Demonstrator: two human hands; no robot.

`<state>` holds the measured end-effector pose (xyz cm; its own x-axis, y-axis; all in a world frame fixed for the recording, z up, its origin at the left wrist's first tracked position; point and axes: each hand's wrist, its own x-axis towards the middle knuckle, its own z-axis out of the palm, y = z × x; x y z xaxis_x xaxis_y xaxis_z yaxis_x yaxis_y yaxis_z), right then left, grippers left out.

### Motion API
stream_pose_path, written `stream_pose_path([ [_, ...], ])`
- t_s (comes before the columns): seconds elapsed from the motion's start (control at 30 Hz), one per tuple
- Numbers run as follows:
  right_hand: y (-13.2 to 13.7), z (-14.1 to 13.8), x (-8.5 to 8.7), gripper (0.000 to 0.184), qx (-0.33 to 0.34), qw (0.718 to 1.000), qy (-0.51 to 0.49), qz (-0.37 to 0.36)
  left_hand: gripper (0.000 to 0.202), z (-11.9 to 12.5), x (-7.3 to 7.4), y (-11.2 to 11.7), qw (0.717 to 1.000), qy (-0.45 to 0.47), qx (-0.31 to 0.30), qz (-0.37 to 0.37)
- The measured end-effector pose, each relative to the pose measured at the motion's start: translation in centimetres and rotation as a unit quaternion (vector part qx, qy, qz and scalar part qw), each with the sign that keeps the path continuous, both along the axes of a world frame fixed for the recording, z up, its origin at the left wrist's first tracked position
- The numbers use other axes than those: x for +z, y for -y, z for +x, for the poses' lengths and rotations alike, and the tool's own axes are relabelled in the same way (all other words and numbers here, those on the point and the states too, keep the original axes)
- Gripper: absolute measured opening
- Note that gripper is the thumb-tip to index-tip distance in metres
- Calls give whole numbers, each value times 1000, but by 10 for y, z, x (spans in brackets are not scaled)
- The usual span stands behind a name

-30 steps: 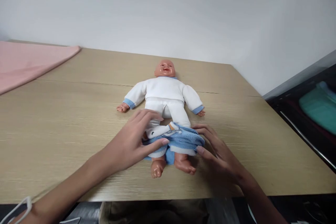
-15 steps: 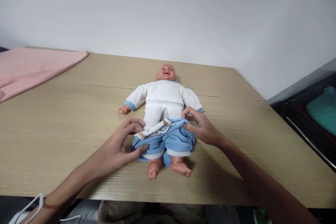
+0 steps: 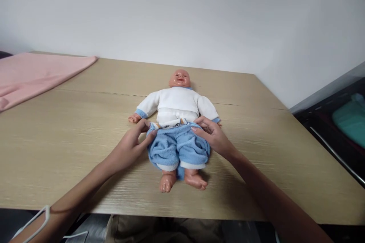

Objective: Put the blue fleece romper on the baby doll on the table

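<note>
A baby doll (image 3: 180,78) lies on its back on the wooden table, feet towards me. It wears a white sweater (image 3: 177,98) with blue cuffs. Blue fleece trousers (image 3: 192,148) with white hems cover its legs up to the upper thighs, and a strip of its white lower body shows above the waistband. My left hand (image 3: 134,142) pinches the waistband at the left, thumb in front. At the right side of the waistband, my right hand (image 3: 215,134) grips the cloth between thumb and fingers. Both bare feet of the doll stick out below the hems.
A pink cloth (image 3: 37,72) is spread on the table (image 3: 85,133) at the far left. Behind the table rises a white wall (image 3: 171,15). Off its right edge stands a dark container (image 3: 322,121) with teal cloth (image 3: 352,117) in it.
The trousers' waistband has moved up the doll's legs, most of all on the left. My left hand has moved up and closed on the waistband; my right hand still holds its side.
</note>
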<state>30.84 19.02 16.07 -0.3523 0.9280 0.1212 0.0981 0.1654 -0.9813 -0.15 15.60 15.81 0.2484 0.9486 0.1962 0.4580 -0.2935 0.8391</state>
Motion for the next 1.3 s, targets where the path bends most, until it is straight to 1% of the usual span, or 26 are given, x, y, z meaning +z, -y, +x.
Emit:
stream_pose_path([
  [0.07, -5, 1, -7, 32, -3, 999, -24, -27, 23, 4, -5, -11, 1000, 17, 8, 7],
  [0.17, -10, 2, -16, 40, -18, 999, -28, -42, 28, 10, -11, -20, 997, 60, 3, -42],
  [0.23, -10, 2, -19, 41, -35, 999, -13, -27, 34, 12, -13, -21, 995, 68, -6, -72],
  [0.27, -10, 2, -18, 40, -46, 999, 2, -2, 35, 12, -12, -21, 996, 60, -9, -68],
  [0.3, -9, 2, -17, 37, -59, 997, 20, 38, 35, 12, -11, -20, 998, 45, -11, -49],
  [0.4, -5, 1, -10, 28, -84, 976, 74, 187, 28, 8, -7, -19, 998, -10, -26, 53],
  [0.43, -5, 0, -9, 27, -86, 969, 82, 219, 25, 7, -6, -21, 996, -24, -36, 83],
  [0.47, -6, 0, -8, 25, -84, 965, 85, 233, 23, 6, -6, -23, 993, -32, -47, 101],
  [0.53, -11, -2, -9, 24, -83, 969, 86, 218, 21, 8, -6, -32, 993, -33, -45, 108],
  [0.63, -27, -6, -16, 30, -101, 978, 80, 165, 20, 17, -8, -54, 994, -26, 27, 100],
  [0.67, -33, -8, -19, 33, -110, 980, 73, 151, 22, 21, -8, -62, 995, -14, 47, 87],
  [0.7, -40, -10, -21, 35, -117, 982, 59, 136, 23, 24, -9, -71, 996, 7, 54, 69],
  [0.77, -52, -13, -24, 38, -125, 987, 27, 101, 28, 31, -11, -86, 997, 72, 34, 19],
  [0.83, -58, -14, -27, 39, -123, 990, 4, 70, 34, 34, -13, -96, 990, 135, 6, -30],
  [0.93, -57, -8, -27, 37, -95, 995, 0, 33, 39, 31, -17, -95, 977, 192, -12, -89],
  [0.97, -54, -4, -26, 36, -82, 996, 6, 25, 38, 28, -18, -92, 974, 201, -16, -100],
  [1.03, -47, 2, -24, 30, -70, 997, 27, 25, 33, 22, -18, -84, 976, 195, -27, -98],
  [1.13, -39, 9, -22, 20, -111, 990, 55, 60, 27, 15, -18, -74, 985, 150, -29, -77],
  [1.2, -38, 9, -26, 18, -138, 989, 29, 45, 26, 14, -19, -72, 987, 133, -18, -87],
  [1.3, -41, 7, -37, 24, -131, 988, -65, -39, 28, 15, -22, -75, 982, 150, 16, -111],
])
